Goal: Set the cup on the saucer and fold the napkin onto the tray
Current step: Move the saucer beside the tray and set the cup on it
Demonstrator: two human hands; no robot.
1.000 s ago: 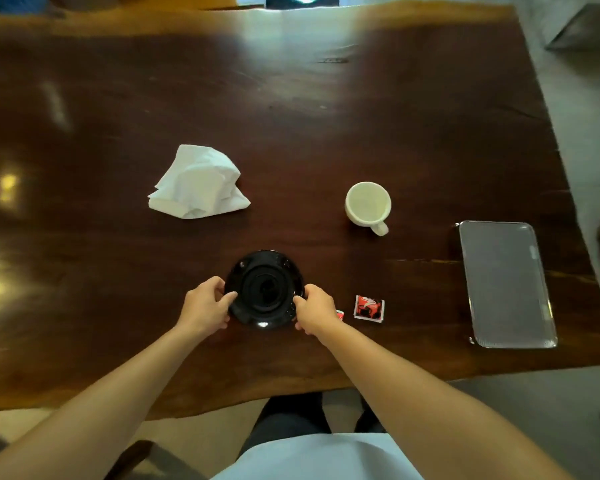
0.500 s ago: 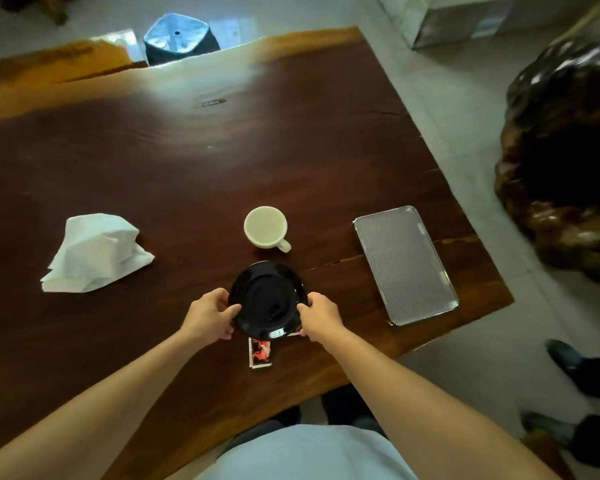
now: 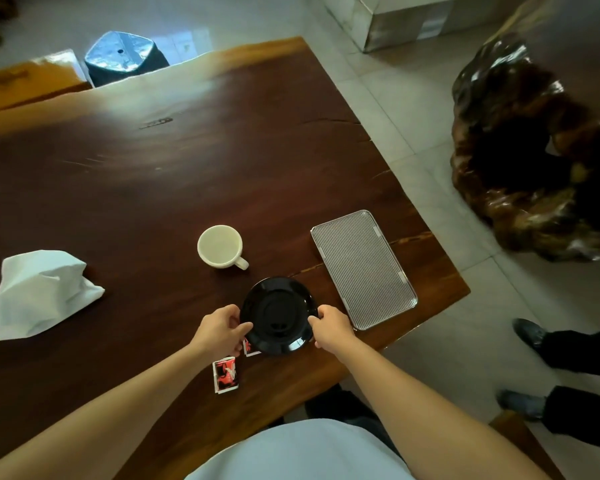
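Low centre, the left hand (image 3: 219,329) and right hand (image 3: 329,329) are each grasping the black saucer (image 3: 278,315) by its rim, placing it; next, likely fetching the cream cup (image 3: 220,245) above, the crumpled napkin (image 3: 37,292) lying far left, the tray (image 3: 362,268) right

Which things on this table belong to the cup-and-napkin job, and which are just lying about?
Job: cup, black saucer held by left hand and right hand, crumpled napkin, metal tray.
Lying about: red sachet, second sachet partly under the saucer.
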